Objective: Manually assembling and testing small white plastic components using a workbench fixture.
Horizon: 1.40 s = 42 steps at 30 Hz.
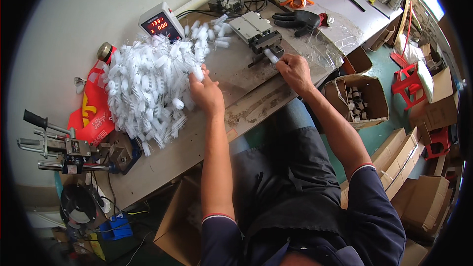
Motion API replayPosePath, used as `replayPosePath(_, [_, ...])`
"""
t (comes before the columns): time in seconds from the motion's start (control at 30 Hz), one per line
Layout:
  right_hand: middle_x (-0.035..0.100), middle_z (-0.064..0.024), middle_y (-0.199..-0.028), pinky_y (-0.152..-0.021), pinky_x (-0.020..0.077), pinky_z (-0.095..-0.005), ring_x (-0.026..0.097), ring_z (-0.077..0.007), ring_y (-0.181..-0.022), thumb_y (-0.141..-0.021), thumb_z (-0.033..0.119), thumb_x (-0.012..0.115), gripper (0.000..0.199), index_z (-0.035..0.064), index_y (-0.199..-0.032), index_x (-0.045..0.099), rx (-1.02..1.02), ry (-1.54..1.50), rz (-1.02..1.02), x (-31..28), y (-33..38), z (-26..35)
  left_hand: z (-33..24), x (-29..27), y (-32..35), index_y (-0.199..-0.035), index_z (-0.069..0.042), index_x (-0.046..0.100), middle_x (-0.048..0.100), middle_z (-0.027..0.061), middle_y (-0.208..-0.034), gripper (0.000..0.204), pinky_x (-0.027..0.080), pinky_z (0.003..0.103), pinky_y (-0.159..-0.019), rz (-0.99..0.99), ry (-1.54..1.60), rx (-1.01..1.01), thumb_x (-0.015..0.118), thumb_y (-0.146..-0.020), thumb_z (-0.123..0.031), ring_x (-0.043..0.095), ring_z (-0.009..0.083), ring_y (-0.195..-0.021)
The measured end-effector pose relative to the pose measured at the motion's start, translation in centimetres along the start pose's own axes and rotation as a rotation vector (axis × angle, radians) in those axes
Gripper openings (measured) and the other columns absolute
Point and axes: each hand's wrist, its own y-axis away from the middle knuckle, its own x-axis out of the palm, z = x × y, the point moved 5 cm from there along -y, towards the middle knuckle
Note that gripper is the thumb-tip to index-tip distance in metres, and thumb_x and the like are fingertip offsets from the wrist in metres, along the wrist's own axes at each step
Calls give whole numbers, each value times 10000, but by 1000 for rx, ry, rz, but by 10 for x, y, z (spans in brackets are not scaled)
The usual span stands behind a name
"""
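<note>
A big heap of small white bristled brushes covers the left part of the bench, thin wire-like ends sticking out of it. At its right edge my left hand is closed on one white brush. My right hand pinches the near end of another white piece, apparently a brush. The far end of that piece sits in the jaw of a small metal clamping device. My right fingertips are close to the jaw, and they hide part of the piece.
A counter box with a red display stands behind the heap. A black glove lies right of the device. At left is a lever press. An open carton of small parts stands beyond the bench's right edge, near a red stool.
</note>
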Motion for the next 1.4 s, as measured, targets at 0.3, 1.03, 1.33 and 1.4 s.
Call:
replayPosePath(0.3, [699, -200, -771, -738, 543, -482, 693, -404, -768, -861, 290, 644, 267, 38, -818, 719, 35, -8, -145, 2, 3, -7, -3, 14, 8, -1126, -16, 641, 756, 89, -1123, 189, 564, 305, -690, 129, -103, 67, 499, -1047, -112, 717, 168, -917])
replayPosePath(1.03, [697, -209, -768, -728, 547, -490, 698, -412, -777, -863, 309, 690, 266, 45, -857, 724, 62, -162, -228, 0, 5, -14, -48, 105, 68, -1106, -7, 521, 656, 212, -1025, 191, 537, 500, -842, 389, -669, 753, 541, -917, 12, 657, 409, -994])
replayPosePath(1.33, [699, -176, -774, -688, 541, -458, 697, -383, -750, -888, 248, 691, 212, 41, -840, 703, -31, -155, -199, -2, 13, -1, -26, 55, 39, -1043, -13, 546, 664, 171, -906, 119, 538, 492, -791, 188, -594, 483, 519, -930, 11, 678, 387, -893])
replayPosePath(1.4, [697, -171, -798, -667, 536, -449, 690, -385, -733, -896, 210, 701, 193, 36, -816, 678, -279, -113, -243, 2, 17, 14, -21, 24, 26, -1120, -9, 584, 679, 146, -875, 210, 521, 467, -785, 18, -309, 377, 533, -921, 36, 693, 356, -870])
